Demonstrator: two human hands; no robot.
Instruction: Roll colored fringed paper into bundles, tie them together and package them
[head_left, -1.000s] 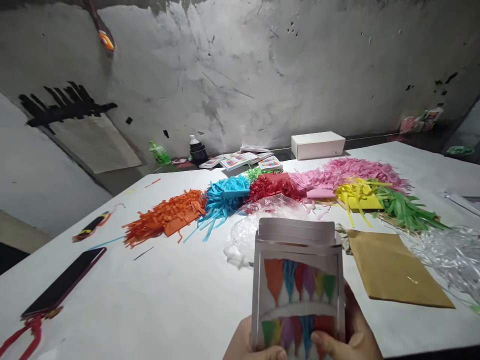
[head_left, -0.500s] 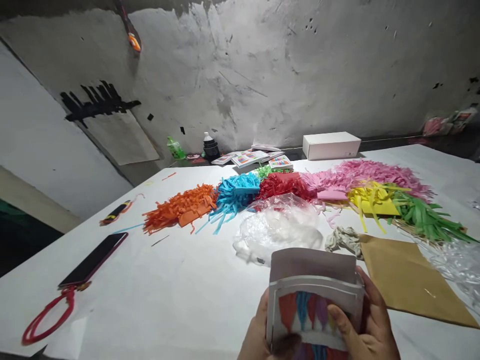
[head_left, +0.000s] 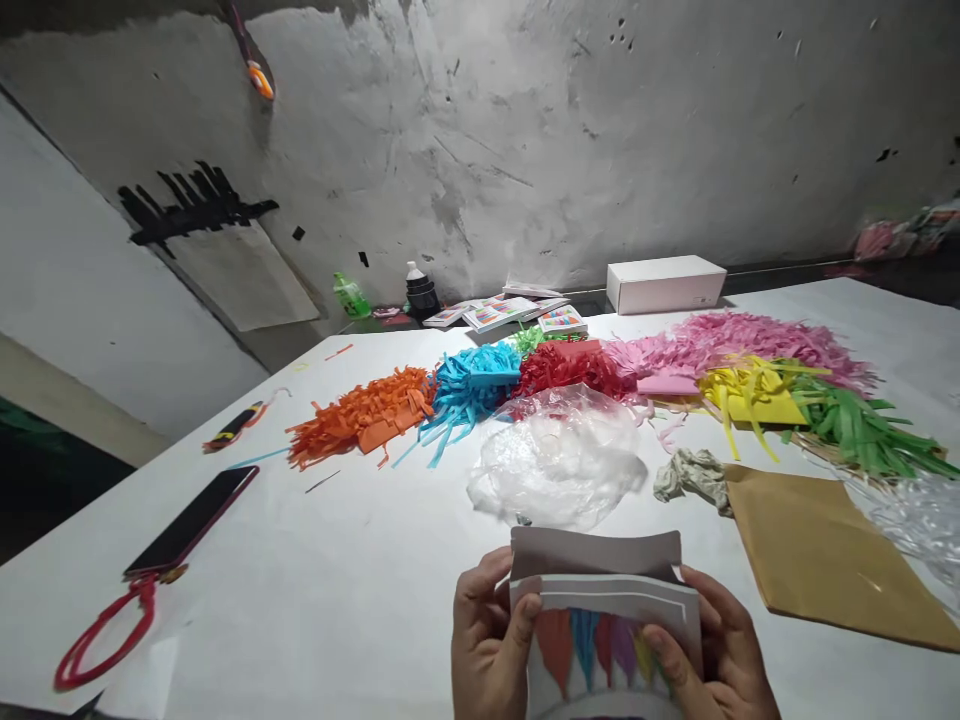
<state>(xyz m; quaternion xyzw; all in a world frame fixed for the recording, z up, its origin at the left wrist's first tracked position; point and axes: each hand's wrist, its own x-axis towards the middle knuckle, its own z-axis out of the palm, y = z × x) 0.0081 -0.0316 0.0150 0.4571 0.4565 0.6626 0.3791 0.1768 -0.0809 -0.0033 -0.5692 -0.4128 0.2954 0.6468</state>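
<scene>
A white printed paper packet (head_left: 589,660) with coloured tassels pictured on its front is held between my two hands, low in the view. My left hand (head_left: 491,640) grips its left edge, thumb on the front face. On the right edge, my right hand (head_left: 720,645) has its thumb over the printed tassels and its fingers behind. The packet's top stands open, with a grey-looking back flap raised above the front. Its lower end runs out of view. Just beyond lies a crumpled clear plastic bag (head_left: 559,465).
Fringed paper bundles in orange (head_left: 360,415), blue (head_left: 472,385), red (head_left: 566,375), pink (head_left: 757,345), yellow (head_left: 750,390) and green (head_left: 862,430) line the table. A brown sheet (head_left: 840,555) lies right, a phone (head_left: 191,520) left. Printed packs (head_left: 499,314) and a white box (head_left: 665,285) stand behind.
The packet has moved slightly left and down. My left hand has shifted up its left edge, its thumb now on the upper front. My right hand stays on the right edge.
</scene>
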